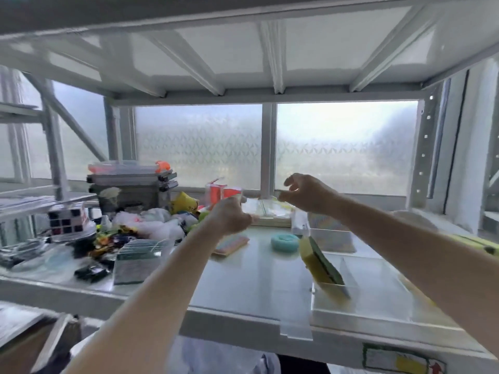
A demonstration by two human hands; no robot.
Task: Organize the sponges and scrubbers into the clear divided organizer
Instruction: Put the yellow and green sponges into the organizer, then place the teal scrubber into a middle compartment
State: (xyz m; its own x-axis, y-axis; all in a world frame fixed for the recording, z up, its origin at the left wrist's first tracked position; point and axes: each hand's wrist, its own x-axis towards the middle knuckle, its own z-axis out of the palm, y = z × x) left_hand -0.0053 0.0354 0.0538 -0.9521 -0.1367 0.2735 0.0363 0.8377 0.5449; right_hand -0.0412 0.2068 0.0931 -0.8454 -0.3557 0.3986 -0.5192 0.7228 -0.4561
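2 bare hands raised over a white shelf at mid-frame. Left hand curled nearly into a fist, knuckles up, fingertips pinched together near a blurred clear packet at the back of the shelf (cannot tell whether anything is truly gripped). Right hand just right of it and slightly higher, fingers bent and parted in a loose claw, nothing clearly in its grasp. Below the hands, lying flat on the shelf: a pastel striped sponge and, a little to its right, a round teal scrubber. Lower right of the frame: the clear divided organizer, with a yellow-and-green sponge standing tilted on edge in its near-left compartment. Left of the frame: a puzzle cube, stacked storage boxes, crumpled bags and assorted clutter, all blurred.
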